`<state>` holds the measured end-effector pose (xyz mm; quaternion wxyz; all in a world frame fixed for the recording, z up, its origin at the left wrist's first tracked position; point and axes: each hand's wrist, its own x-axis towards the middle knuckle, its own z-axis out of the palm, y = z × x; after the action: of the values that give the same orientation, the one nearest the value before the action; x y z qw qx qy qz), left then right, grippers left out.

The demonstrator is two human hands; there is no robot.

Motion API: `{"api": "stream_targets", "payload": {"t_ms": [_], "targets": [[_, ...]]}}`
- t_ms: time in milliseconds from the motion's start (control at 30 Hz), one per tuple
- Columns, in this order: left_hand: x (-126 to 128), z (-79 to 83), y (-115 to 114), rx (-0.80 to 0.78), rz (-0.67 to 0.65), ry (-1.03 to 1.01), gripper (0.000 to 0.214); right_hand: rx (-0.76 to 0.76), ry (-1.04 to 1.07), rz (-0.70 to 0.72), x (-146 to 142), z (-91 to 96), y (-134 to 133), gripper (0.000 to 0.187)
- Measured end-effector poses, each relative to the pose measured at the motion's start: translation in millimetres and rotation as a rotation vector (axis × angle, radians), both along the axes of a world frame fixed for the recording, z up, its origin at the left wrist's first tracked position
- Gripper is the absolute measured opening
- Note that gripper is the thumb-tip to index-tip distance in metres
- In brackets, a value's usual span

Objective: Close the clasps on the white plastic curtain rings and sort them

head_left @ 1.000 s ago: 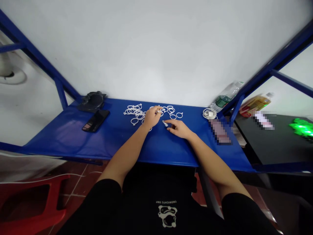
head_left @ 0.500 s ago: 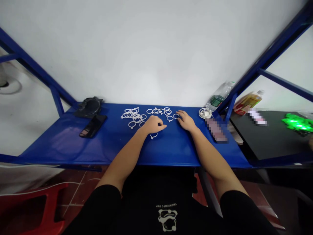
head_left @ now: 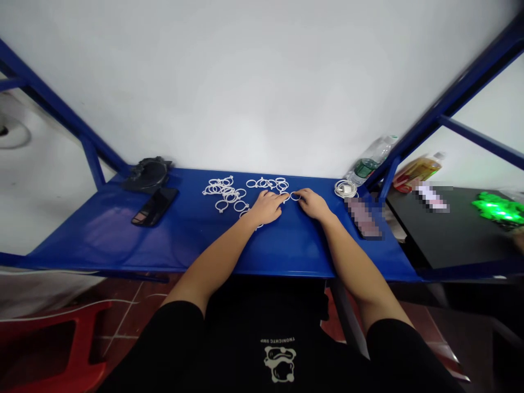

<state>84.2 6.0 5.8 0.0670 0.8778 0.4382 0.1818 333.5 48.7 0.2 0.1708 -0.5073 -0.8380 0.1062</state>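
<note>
Several white plastic rings (head_left: pixel 224 192) lie scattered on the blue table (head_left: pixel 123 240) near the wall. My left hand (head_left: pixel 266 207) rests on the table, fingers reaching toward a white ring (head_left: pixel 295 196) between both hands. My right hand (head_left: pixel 311 203) lies beside it, fingertips touching that same ring. Whether either hand grips the ring I cannot make out. Another ring (head_left: pixel 257 225) peeks out under my left wrist.
A black phone (head_left: pixel 154 206) and a dark crumpled object (head_left: pixel 147 172) lie at the table's left. A coiled white cable (head_left: pixel 344 189), a water bottle (head_left: pixel 370 161) and a blurred item (head_left: pixel 362 218) sit at the right. A red plastic chair (head_left: pixel 45 344) stands lower left.
My left hand moved right from the ring pile toward my right hand. My right hand went from the table's middle up to the ring at the back and stays there.
</note>
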Motion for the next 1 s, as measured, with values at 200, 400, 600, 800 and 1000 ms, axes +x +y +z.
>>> {"api": "stream_targets", "payload": {"t_ms": [200, 400, 600, 800, 1000], "targets": [[-15, 0.6, 2, -0.031, 0.067, 0.047, 0.037, -0.007, -0.014, -0.012, -2, -0.8, -3, 0.026], [-19, -1.5, 11, -0.03, 0.129, -0.129, 0.028, 0.029, 0.168, -0.01, -5, 1.0, -5, 0.015], [-21, -0.6, 16, 0.008, 0.114, -0.37, 0.028, 0.017, 0.496, -0.067, -10, 1.4, -8, 0.015], [-22, -1.9, 17, 0.085, 0.096, -0.456, 0.027, -0.085, 0.7, -0.094, -15, -3.3, -6, 0.03], [-23, -2.2, 17, 0.084, 0.093, -0.473, 0.026, -0.208, 0.691, 0.013, -16, -3.3, -4, 0.042]]}}
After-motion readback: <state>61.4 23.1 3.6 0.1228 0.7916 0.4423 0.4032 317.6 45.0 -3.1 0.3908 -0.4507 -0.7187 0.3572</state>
